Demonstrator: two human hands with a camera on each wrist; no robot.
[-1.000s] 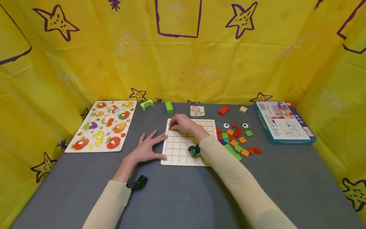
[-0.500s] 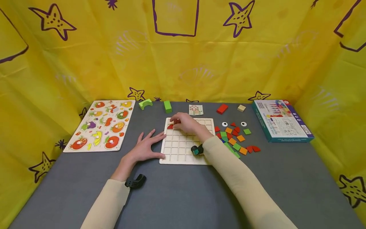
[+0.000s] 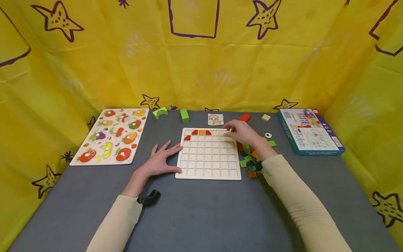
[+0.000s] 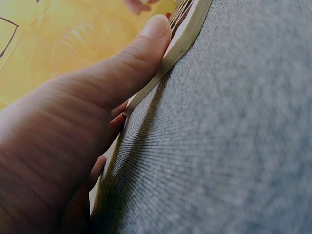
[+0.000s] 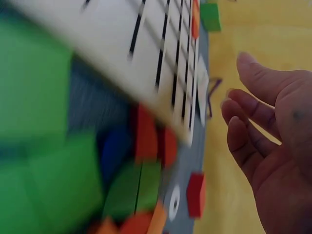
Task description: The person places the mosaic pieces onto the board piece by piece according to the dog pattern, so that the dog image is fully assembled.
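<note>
A pale wooden grid board [image 3: 207, 159] lies on the grey table. Its top row holds red tiles [image 3: 194, 132] and an orange tile [image 3: 201, 132]; one more red tile [image 3: 187, 138] sits in the row below. My left hand [image 3: 165, 157] lies flat beside the board, its thumb [image 4: 146, 48] against the board's left edge [image 4: 187, 34]. Over the board's far right corner hovers my right hand [image 3: 237, 131], fingers [image 5: 253, 122] relaxed and holding nothing. Loose coloured tiles [image 3: 247, 157] lie right of the board [image 5: 161, 53], partly hidden by my right wrist.
A fruit peg puzzle [image 3: 113, 134] lies at the left and a game box [image 3: 310, 131] at the right. Along the back stand a green arch [image 3: 160, 112], a green block [image 3: 184, 116], a pattern card [image 3: 216, 119], a red block [image 3: 245, 117] and a beige cube [image 3: 266, 118]. Yellow cloth walls surround the table.
My right hand left the board's top left corner and swung right to its far right corner, uncovering the red and orange tiles in the top rows. The left hand stayed put.
</note>
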